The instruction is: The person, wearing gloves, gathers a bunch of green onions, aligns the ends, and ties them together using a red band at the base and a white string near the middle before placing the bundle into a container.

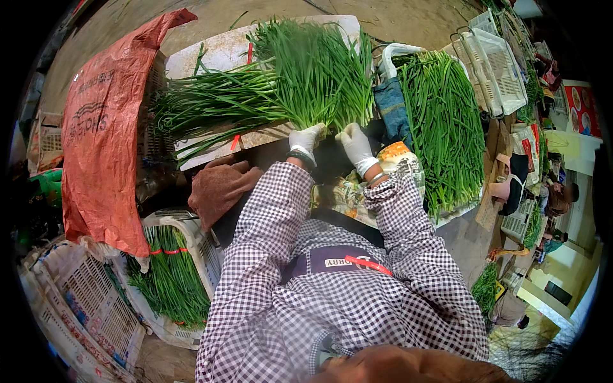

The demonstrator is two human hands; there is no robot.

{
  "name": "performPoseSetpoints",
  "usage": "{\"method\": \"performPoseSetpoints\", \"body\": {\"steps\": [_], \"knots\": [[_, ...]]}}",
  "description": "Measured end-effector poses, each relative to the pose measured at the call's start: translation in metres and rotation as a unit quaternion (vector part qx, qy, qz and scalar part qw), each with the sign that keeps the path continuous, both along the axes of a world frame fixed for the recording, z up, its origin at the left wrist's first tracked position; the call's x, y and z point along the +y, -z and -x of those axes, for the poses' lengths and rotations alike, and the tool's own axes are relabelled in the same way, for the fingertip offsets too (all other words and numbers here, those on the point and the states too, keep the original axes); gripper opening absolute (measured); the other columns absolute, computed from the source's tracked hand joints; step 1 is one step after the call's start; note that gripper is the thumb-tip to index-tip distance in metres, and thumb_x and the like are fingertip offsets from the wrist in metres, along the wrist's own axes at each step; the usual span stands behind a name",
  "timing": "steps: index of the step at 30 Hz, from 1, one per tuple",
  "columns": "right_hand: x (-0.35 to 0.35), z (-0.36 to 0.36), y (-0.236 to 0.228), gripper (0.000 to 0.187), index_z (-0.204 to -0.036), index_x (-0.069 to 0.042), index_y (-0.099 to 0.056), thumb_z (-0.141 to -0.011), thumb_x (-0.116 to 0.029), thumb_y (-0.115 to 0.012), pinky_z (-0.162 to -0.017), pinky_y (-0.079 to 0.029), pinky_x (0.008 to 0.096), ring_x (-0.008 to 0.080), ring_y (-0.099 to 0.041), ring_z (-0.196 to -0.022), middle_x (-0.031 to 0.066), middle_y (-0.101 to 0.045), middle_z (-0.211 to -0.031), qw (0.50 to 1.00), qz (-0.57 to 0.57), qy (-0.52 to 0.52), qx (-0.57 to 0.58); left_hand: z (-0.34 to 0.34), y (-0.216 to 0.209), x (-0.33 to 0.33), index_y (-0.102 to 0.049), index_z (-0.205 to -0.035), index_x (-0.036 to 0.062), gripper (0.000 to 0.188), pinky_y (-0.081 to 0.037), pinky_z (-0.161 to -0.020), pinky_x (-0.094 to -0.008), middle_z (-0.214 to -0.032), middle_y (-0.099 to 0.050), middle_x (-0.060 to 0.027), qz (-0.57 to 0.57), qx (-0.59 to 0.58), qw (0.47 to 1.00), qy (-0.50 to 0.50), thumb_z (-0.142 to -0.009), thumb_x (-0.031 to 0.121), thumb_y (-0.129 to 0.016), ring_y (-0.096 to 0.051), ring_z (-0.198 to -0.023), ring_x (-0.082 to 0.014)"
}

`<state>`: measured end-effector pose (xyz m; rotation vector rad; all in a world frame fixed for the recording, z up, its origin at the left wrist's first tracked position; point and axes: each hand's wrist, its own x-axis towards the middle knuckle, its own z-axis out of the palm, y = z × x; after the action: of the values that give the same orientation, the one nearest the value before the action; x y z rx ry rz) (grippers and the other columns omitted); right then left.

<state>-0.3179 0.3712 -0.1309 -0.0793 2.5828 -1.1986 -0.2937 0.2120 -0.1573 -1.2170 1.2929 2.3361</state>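
Note:
Both of my hands wear thin white gloves. My left hand (306,142) is closed around the pale stem ends of a bunch of garlic chives (311,76), whose green blades fan out away from me. Just to its right, my right hand (356,150) grips the stem ends of a smaller part of the chives (359,96). The blades of the two bunches touch and overlap. A pile of chives (223,101) lies crosswise to the left on a pale board (211,52). Red strips (249,53) show at the pile.
A white crate's handle (402,48) rises behind packed chives (444,127) at the right, beside a blue cloth (392,105). At left hang a red woven sack (105,140) and a brown cloth (220,188). Another chive-filled crate (207,252) stands lower left. People and stacked crates are far right.

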Motion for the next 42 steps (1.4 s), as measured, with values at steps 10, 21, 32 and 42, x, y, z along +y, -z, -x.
{"method": "performPoseSetpoints", "body": {"steps": [10, 21, 32, 42], "knots": [[0.01, -0.069, -0.027, 0.023, -0.099, -0.009, -0.07, -0.082, -0.022, -0.061, -0.084, -0.05, 0.0404, 0.0349, -0.065, -0.091, 0.0149, -0.07, -0.097, 0.752, -0.261, -0.572, -0.198, 0.001, 0.021, -0.002, -0.073, -0.088, 0.0063, 0.018, -0.042, -0.054, -0.023, -0.079, -0.072, -0.0019, -0.006, 0.012, 1.0, 0.001, -0.079, 0.022, -0.079, -0.066, -0.065, -0.0115], [-0.008, 0.022, -0.007, 0.004, -0.079, -0.01, -0.061, -0.082, -0.009, -0.058, -0.062, -0.054, 0.0386, 0.0282, -0.067, -0.074, 0.0116, -0.062, -0.08, 0.858, -0.392, -0.21, 0.256, 0.002, 0.0, -0.002, -0.073, -0.089, 0.0031, 0.019, -0.046, -0.058, -0.0234, -0.08, -0.072, -0.0034, -0.023, -0.004, 1.0, -0.011, -0.08, 0.019, -0.078, -0.065, -0.066, -0.0122], [0.006, -0.022, -0.005, 0.025, -0.092, -0.014, -0.075, -0.079, -0.034, -0.067, -0.082, -0.052, 0.0423, 0.0329, -0.067, -0.09, 0.0128, -0.071, -0.098, 0.819, -0.374, -0.394, -0.187, 0.0, -0.005, -0.001, -0.074, -0.088, 0.0027, 0.02, -0.042, -0.052, -0.0228, -0.078, -0.071, -0.0032, -0.001, 0.006, 1.0, -0.013, -0.079, 0.02, -0.079, -0.062, -0.06, -0.0103], [0.035, 0.067, -0.022, 0.05, -0.1, 0.0, -0.059, -0.074, -0.039, -0.078, -0.081, -0.05, 0.0408, 0.0357, -0.064, -0.088, 0.0191, -0.067, -0.095, 0.956, -0.218, 0.129, 0.151, -0.001, -0.014, 0.0, -0.073, -0.088, 0.0047, 0.018, -0.042, -0.053, -0.023, -0.08, -0.071, -0.0025, -0.012, 0.007, 1.0, -0.018, -0.08, 0.02, -0.079, -0.063, -0.063, -0.0103]]}}
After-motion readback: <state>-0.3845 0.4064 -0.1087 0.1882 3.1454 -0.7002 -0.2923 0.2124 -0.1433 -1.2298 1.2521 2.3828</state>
